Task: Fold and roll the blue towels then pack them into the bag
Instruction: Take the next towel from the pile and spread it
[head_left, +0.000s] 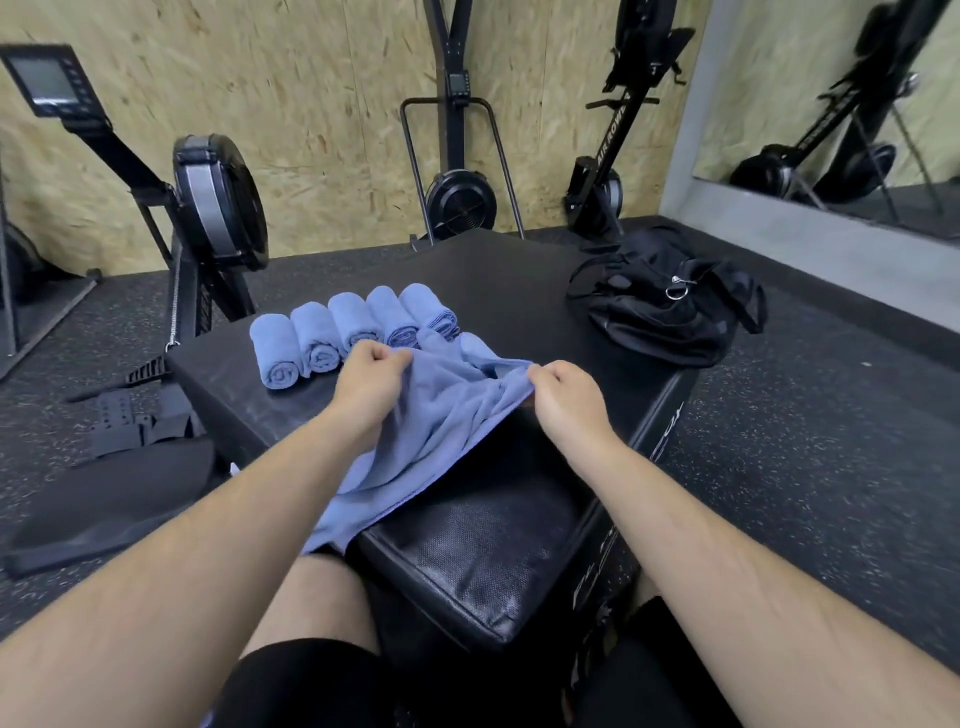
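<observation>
L hand (371, 374) & R hand (563, 392) each pinch the far edge of a loose blue towel (431, 436), fingers curled round the cloth. It lies on the bench (493, 270) and drapes off the near-left side. Five rolled towels (353, 327) in a row just beyond the hands; black bag (670, 306) at far-right corner, well apart.

The unrolled towel (441, 421) and the rolled towels (353, 332) are seen as soft, matt, napped blue cloth. The box (483, 545) is covered in grained, faintly glossy black vinyl-like skin. The bag (670, 322) is made of dull black fabric, with a shiny metal ring (676, 294). The floor (810, 447) is shown as rough speckled rubber, the wall (322, 104) as coarse chipboard.
</observation>
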